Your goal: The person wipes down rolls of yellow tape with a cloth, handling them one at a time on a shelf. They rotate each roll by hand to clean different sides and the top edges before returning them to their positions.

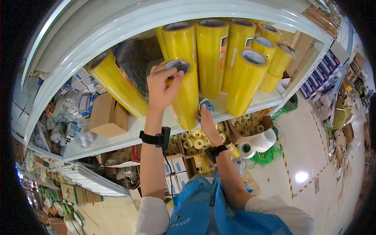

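Note:
A tall stack of yellow packing tape rolls [185,94] stands near the front edge of the shelf, leaning slightly. My left hand [164,84] is closed on its top rim, fingers bent at the dark core. Low on the right side of that stack is my right hand [206,119], its fingers pointing up around a crumpled blue cloth-like thing [206,105]. Another tape stack [247,84] stands to the right, and one more [117,84] tilts at the left. Behind them several similar stacks [212,58] are upright.
The white metal shelf [94,145] carries a cardboard box [109,115] and bagged small goods on the left. Below are boxes of small tape rolls [194,141], white spools [263,141] and green cord [268,153]. An upper shelf beam [196,8] crosses overhead.

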Demonstrator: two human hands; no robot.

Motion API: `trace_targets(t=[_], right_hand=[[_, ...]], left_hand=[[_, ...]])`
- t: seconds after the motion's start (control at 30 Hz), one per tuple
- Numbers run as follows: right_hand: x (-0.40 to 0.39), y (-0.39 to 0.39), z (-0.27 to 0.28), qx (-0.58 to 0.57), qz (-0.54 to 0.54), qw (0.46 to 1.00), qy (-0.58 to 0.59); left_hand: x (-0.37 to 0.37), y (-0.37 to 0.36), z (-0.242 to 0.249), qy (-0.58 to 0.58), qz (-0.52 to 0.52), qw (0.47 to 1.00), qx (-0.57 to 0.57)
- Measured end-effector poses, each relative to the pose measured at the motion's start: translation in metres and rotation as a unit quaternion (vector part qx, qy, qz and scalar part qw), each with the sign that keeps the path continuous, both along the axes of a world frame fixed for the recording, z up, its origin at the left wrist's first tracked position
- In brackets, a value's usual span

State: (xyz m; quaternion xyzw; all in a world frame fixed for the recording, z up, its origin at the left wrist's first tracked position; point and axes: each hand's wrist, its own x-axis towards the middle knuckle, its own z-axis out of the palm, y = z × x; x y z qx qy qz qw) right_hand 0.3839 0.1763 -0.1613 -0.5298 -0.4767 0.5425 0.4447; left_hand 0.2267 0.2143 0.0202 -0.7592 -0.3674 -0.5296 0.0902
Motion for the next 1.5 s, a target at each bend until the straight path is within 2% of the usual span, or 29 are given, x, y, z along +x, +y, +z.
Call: trace_targets(t=[0.07,0.13,0.17,0.2,0.23,0.27,0.3,0.37,0.43,0.53,0.57,0.6,0.63,0.67,0.7,0.73,0.83,0.87,0.93,0.97,1.03,1.07,1.13,1.2,1.27,1.3,1.4,1.43,1.5], right_hand=[[-0.006,-0.007,0.060,0.022,0.008,0.999,0.039],[-0.013,-0.004,0.097,0.045,0.023,0.996,0.078],[-0.017,0.002,0.109,0.155,-0.007,0.986,0.066],[-0.019,0.009,0.118,0.263,-0.040,0.962,0.055],[-0.019,0.016,0.124,0.263,-0.039,0.962,0.056],[-0.020,0.021,0.128,0.282,-0.012,0.955,0.091],[-0.021,0.023,0.128,0.300,0.015,0.945,0.127],[-0.023,0.028,0.117,0.294,0.024,0.943,0.157],[-0.027,0.036,0.091,0.291,0.028,0.938,0.185],[-0.035,0.047,0.023,0.250,-0.043,0.931,0.261],[-0.032,0.041,0.003,0.234,-0.055,0.966,0.098],[-0.029,0.036,-0.016,0.222,-0.065,0.973,0.014],[-0.026,0.030,-0.034,0.209,-0.072,0.973,-0.070],[-0.026,0.025,-0.050,0.254,-0.106,0.950,-0.148],[-0.027,0.026,-0.065,0.277,-0.124,0.934,-0.187],[-0.028,0.027,-0.081,0.298,-0.144,0.916,-0.227],[-0.027,0.029,-0.086,0.223,-0.162,0.924,-0.267],[-0.020,0.026,-0.075,0.158,-0.107,0.958,-0.216],[-0.019,0.036,-0.042,0.195,-0.076,0.974,-0.090],[-0.024,0.044,-0.028,0.292,-0.096,0.951,-0.019],[-0.020,0.036,0.046,0.202,-0.008,0.949,0.243],[-0.017,0.038,0.064,0.200,-0.006,0.950,0.242],[-0.014,0.044,0.085,0.278,0.066,0.934,0.217],[-0.025,0.046,0.089,0.306,0.015,0.932,0.193],[-0.029,0.046,0.094,0.168,0.008,0.898,0.406],[-0.031,0.044,0.087,0.170,0.009,0.897,0.407],[-0.038,0.032,0.060,0.241,-0.079,0.950,0.182],[-0.037,0.051,-0.003,0.208,-0.042,0.976,0.048],[-0.025,0.065,-0.106,0.257,-0.019,0.950,-0.174]], left_hand=[[0.000,0.001,0.000,-0.010,-0.009,1.000,0.004],[0.007,-0.008,0.001,0.031,0.076,0.996,0.021],[0.015,-0.012,0.003,0.032,0.078,0.996,0.024],[0.028,-0.019,0.006,0.072,0.140,0.986,0.060],[0.038,-0.024,0.006,0.111,0.202,0.969,0.093],[0.042,-0.027,0.001,0.135,0.236,0.961,0.060],[0.044,-0.030,0.001,0.136,0.238,0.960,0.055],[0.048,-0.031,0.006,0.101,0.217,0.970,-0.043],[0.046,-0.027,0.003,0.080,0.188,0.978,-0.036],[0.038,-0.020,0.004,0.048,0.141,0.989,-0.009],[0.034,-0.019,0.003,0.037,0.124,0.992,0.008],[0.026,-0.016,0.003,0.028,0.095,0.995,-0.009],[0.016,-0.012,0.001,0.028,0.088,0.996,-0.010],[0.005,-0.005,-0.001,-0.004,0.030,0.999,-0.036],[-0.001,0.003,-0.003,-0.035,-0.028,0.997,-0.061],[-0.003,0.010,-0.007,-0.035,-0.034,0.997,-0.060],[-0.001,0.016,-0.013,-0.095,-0.051,0.993,-0.049],[0.006,0.008,-0.014,-0.044,0.029,0.997,-0.057],[0.030,-0.013,-0.004,0.026,0.139,0.988,-0.057],[0.047,-0.025,0.001,0.044,0.172,0.983,-0.056],[0.072,-0.038,0.005,0.062,0.188,0.980,-0.017],[0.076,-0.041,0.005,0.083,0.207,0.975,0.022],[0.073,-0.036,0.005,0.048,0.174,0.984,-0.013],[0.066,-0.031,0.006,0.014,0.138,0.990,-0.040],[0.051,-0.030,0.007,-0.010,0.089,0.992,-0.084],[0.043,-0.026,0.004,-0.009,0.088,0.993,-0.082],[0.017,-0.015,-0.001,-0.109,-0.021,0.989,-0.096],[0.011,-0.008,-0.004,-0.108,-0.019,0.989,-0.097],[-0.001,0.007,-0.019,-0.224,-0.099,0.967,-0.074]])
